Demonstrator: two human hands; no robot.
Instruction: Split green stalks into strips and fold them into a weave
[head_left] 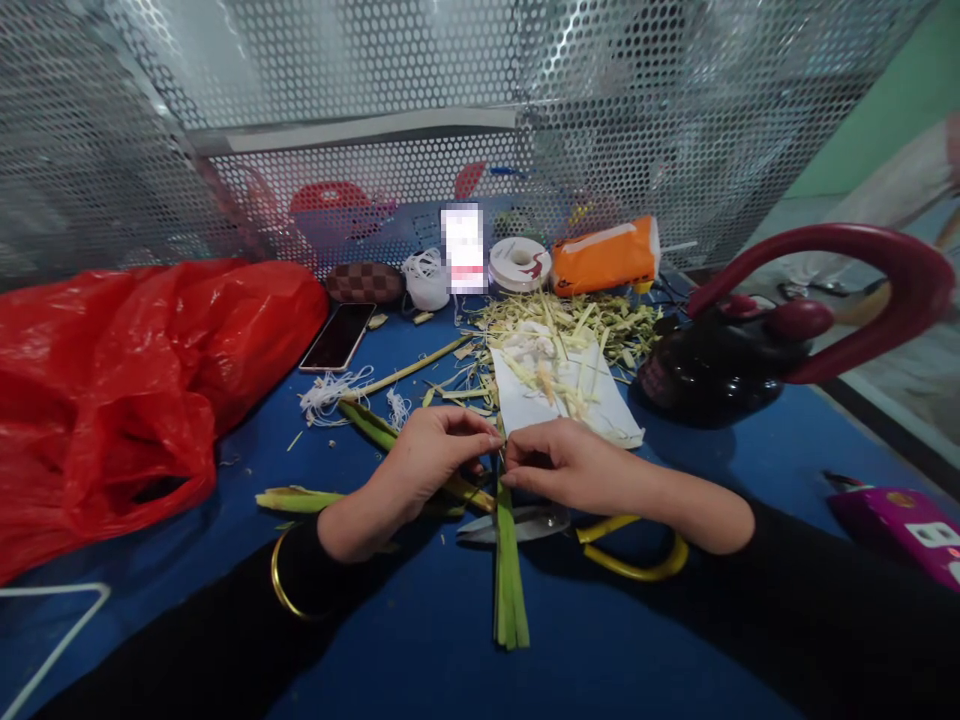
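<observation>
At the middle of the head view, a green strip bundle runs upright in the frame over the blue table, upper end between both hands, lower end fanned out toward the person. Left hand: thumb and forefinger pinched together on the bundle's upper part, other fingers curled under. Right hand: fingers bent, also closed in a pinch on the bundle, fingertips just beside the left ones; any finer item between the tips is too small to tell. Scissors lie under the bundle, blades crossing it, yellow handles below the right forearm. Loose green stalk by the left wrist. Beyond the hands: white paper with scraps on it, pile of trimmings behind. Left side: red plastic bag, phone, tangled white thread. Back row: white spool beside orange packet. Right: dark kettle, dark red handle; purple pack nearer, partly cut off by the frame.
</observation>
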